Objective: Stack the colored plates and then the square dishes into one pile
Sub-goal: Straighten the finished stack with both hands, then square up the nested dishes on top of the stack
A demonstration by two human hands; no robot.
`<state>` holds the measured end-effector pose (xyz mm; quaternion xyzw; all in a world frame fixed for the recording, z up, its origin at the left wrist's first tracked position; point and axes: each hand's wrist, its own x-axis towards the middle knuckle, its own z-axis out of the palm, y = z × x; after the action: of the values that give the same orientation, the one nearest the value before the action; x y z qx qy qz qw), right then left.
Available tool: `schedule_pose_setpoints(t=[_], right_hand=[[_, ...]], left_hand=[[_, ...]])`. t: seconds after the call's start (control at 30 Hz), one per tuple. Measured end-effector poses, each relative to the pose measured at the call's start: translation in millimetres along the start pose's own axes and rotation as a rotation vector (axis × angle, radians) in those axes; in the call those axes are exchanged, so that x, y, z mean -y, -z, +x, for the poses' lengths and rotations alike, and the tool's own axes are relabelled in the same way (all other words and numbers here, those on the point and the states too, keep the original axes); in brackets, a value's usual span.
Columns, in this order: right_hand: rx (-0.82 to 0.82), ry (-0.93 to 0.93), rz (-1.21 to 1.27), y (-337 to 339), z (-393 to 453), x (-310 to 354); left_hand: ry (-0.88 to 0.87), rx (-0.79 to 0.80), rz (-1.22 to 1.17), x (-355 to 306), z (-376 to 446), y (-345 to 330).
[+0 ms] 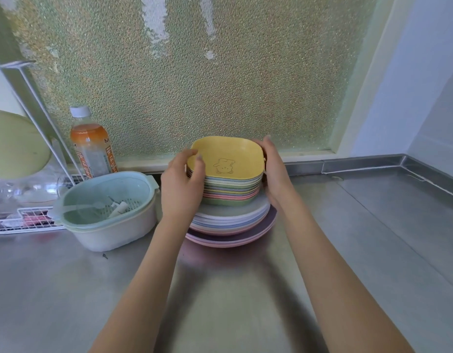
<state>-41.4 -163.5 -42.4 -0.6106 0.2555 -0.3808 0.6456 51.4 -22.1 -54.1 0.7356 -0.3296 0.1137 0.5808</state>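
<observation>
A stack of several pastel square dishes (230, 189), topped by a yellow one with a bear drawing (226, 159), rests on a pile of round colored plates (233, 225) on the steel counter. My left hand (180, 184) grips the left side of the square stack, thumb on the yellow dish's rim. My right hand (273, 171) clasps the right side. The lowest round plates are purple and pink and stick out wider than the ones above them.
A mint colander in a white bowl (105, 212) sits left of the pile, with a spoon inside. Behind it stands an orange drink bottle (91, 146). A white wire rack (29, 220) fills the far left. Frosted window (194, 72) behind; steel counter (373, 225) extends right.
</observation>
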Motion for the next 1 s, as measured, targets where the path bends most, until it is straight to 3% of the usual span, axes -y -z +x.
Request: schedule_pose_setpoints(t=[0.07,0.17,0.33,0.43,0.63,0.73,0.8,0.9,1.0], right_hand=[[-0.064,0.02,-0.051,2,-2,5],[-0.094,0.065,-0.162,1,-8,8],[-0.118,0.112,-0.167,-7,-23,5],[-0.129,0.158,-0.22,-8,-32,3],[-0.227,0.206,-0.375,-2,-45,6],[-0.272,0.184,-0.387,-5,-50,9],[-0.312,0.174,-0.386,-11,-54,9],[-0.369,0.166,-0.382,-20,-62,8],[-0.373,0.136,-0.353,-27,-65,6]], left_hand=[[-0.002,-0.099,0.033,4,3,4],[0.005,-0.12,0.051,5,5,7],[0.148,0.157,-0.212,-10,2,5],[0.149,0.253,-0.212,-1,4,2],[0.158,0.147,-0.161,2,3,-8],[0.228,0.185,-0.19,0,5,-6],[0.203,0.165,-0.078,-1,6,-2],[0.065,-0.062,0.213,-14,2,7],[0.106,-0.052,0.211,-20,8,14]])
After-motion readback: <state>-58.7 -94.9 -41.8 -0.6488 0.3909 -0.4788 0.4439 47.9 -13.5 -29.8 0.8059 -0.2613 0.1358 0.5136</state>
